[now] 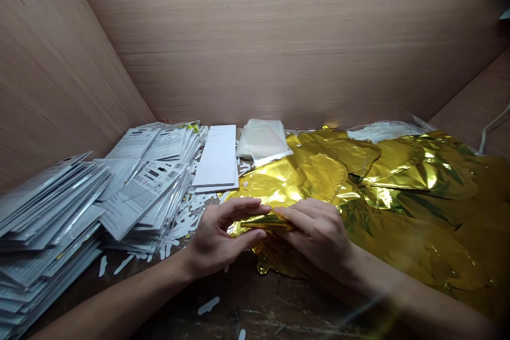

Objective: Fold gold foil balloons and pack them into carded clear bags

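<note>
Both hands meet low in the middle of the view over a folded piece of gold foil (263, 221). My left hand (221, 236) pinches its left end between thumb and fingers. My right hand (319, 231) presses and grips its right end, fingers curled over it. The piece lies at the near edge of a large heap of gold foil balloons (398, 186) spread over the right half of the table. Part of the folded foil is hidden under my fingers.
Stacks of printed packets (147, 186) lie at the left, with more (43, 212) nearer the left edge. White cards (218, 156) and clear plastic bags (265, 141) sit at the back. White paper scraps (183, 220) litter the wooden table (255, 303). Wooden walls enclose three sides.
</note>
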A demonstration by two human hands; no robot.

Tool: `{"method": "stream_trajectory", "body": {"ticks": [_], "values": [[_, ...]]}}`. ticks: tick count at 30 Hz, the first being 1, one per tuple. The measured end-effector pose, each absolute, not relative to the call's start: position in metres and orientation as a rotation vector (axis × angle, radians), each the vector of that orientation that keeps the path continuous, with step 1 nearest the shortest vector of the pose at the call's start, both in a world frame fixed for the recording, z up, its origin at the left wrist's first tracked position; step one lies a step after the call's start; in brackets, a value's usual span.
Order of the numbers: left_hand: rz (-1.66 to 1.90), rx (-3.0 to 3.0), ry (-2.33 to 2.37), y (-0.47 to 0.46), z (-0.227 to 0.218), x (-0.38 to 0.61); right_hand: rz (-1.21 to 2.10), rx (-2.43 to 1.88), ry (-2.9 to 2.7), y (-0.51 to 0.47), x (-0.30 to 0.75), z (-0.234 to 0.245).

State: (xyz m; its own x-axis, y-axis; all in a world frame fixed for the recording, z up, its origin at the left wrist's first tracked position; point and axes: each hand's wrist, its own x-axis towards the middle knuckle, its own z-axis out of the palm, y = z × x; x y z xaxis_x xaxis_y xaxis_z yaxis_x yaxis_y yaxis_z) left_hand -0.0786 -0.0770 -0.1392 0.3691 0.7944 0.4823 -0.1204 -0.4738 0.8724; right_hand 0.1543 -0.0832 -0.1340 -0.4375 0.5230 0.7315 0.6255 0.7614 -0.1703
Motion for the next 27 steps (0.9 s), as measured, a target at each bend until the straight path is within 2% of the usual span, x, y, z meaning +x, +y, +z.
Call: {"method": "stream_trajectory", "body": {"ticks": [11,27], "values": [[1.302,1.796,0.632,-0.075,-0.137,-0.079,-0.2,-0.851,-2.134,-0.084,0.153,-0.133],[1.309,2.485,0.523,-0.066,-0.123,-0.085,-0.276,-0.842,-2.174,-0.083,0.154,-0.136]]}}
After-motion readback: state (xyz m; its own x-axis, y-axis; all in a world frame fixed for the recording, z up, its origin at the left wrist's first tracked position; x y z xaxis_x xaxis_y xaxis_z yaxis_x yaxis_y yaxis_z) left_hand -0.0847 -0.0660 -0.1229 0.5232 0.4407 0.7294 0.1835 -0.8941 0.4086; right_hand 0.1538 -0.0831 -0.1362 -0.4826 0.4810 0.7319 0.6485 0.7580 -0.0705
